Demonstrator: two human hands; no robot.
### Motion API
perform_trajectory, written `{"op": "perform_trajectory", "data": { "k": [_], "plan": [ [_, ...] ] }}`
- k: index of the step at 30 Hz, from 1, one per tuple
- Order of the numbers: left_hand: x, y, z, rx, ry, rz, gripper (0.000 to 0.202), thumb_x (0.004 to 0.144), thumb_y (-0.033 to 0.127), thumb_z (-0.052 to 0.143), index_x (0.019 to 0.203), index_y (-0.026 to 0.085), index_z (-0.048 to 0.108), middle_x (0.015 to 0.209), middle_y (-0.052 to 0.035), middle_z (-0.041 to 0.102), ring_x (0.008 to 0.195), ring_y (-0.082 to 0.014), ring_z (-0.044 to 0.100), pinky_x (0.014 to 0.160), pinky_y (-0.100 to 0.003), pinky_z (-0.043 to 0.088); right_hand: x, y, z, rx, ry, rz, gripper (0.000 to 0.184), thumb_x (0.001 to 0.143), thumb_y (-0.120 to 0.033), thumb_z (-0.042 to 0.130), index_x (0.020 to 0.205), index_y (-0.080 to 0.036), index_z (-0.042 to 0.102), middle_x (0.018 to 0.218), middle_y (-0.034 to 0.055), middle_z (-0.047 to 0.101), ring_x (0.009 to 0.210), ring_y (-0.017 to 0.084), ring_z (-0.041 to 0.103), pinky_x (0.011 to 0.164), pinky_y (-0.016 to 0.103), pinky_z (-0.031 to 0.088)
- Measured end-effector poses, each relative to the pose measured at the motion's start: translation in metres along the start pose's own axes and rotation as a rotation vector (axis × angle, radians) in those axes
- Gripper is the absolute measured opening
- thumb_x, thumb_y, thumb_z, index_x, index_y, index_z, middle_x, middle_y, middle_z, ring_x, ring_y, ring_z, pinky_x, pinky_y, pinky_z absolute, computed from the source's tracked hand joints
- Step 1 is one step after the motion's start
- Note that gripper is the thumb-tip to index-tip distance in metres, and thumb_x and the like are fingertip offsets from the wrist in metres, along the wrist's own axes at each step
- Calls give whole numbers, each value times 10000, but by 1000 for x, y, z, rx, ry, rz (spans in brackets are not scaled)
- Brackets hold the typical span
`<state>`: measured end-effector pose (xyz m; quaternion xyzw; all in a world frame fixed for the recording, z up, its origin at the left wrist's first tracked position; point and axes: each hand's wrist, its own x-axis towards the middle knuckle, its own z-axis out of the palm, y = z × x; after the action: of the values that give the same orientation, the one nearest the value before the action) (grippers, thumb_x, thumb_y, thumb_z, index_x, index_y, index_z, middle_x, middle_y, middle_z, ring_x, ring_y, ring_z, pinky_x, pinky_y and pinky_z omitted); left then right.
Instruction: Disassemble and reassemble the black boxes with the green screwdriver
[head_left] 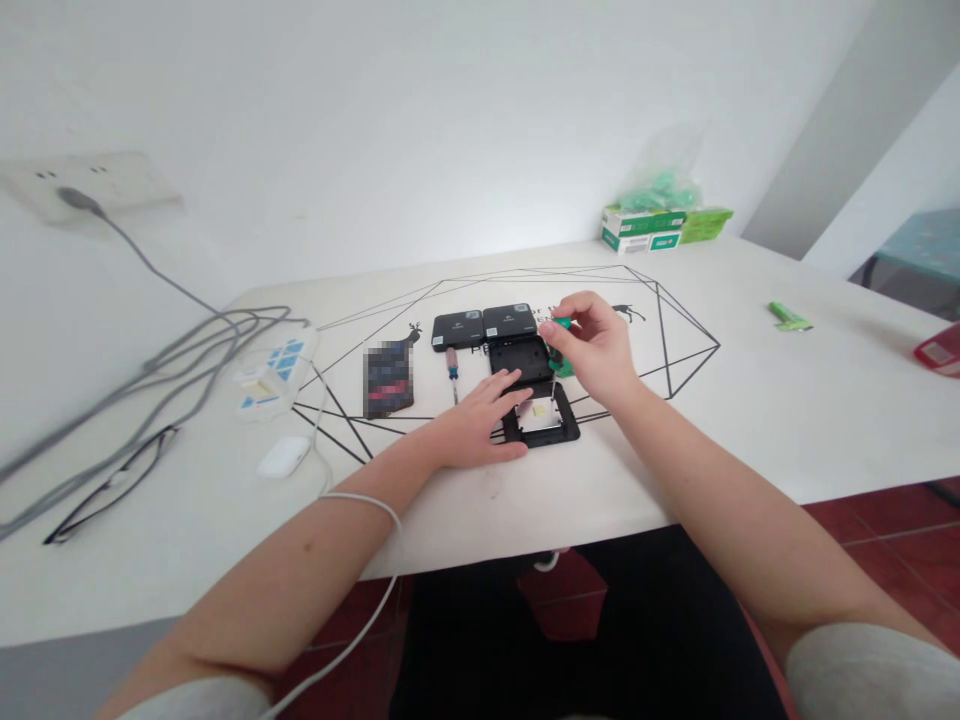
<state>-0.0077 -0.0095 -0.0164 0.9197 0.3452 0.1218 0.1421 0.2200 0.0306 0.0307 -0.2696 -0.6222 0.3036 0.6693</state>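
My right hand (596, 345) is closed around a green-handled screwdriver (556, 335), held upright. Its shaft points down at the right part of an opened black case (566, 432) with a silver metal plate (531, 420) inside. Whether the tip sits in a screw is too small to tell. My left hand (480, 425) lies with fingers spread over the left side of that case, thumb along its near edge. Just behind is a hollow black cover (517, 360). Two closed black boxes (457, 330) stand side by side farther back. Left of them lies a second screwdriver (451, 365).
A blurred-out dark item (388, 380) lies to the left. Beyond it are a plastic organizer box (274, 380), a white case (283, 456), glasses (112, 485) and grey cables (187, 365). Green-white boxes (643, 225) stand at the back wall. A white cable (375, 500) crosses my left forearm.
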Motion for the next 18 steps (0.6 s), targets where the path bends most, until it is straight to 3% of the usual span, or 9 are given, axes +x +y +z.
{"op": "perform_trajectory", "data": {
  "k": [6,12,18],
  "plan": [
    [2,6,0,114,-17,3,815,959,579,641,1616,176,375,1730,-203,185,1603,-418,120,1262,-610,215,3,0,-2,64,-60,52,402,763,-596,829,851,-249,644,866,-6,620,807,155,580,692,301,507],
    [9,19,-10,271,-94,69,723,983,520,594,1578,141,433,1706,-243,231,1588,-458,148,1233,-684,162,6,6,-9,202,-118,217,386,767,-579,827,901,-253,668,828,-15,636,749,149,595,708,308,528],
    [13,21,-10,263,-58,60,710,956,555,640,1552,203,483,1720,-182,242,1598,-433,125,1254,-656,126,6,5,-11,404,-246,333,325,822,-537,799,943,-257,687,916,2,701,769,153,643,714,313,551]
  ]
}}
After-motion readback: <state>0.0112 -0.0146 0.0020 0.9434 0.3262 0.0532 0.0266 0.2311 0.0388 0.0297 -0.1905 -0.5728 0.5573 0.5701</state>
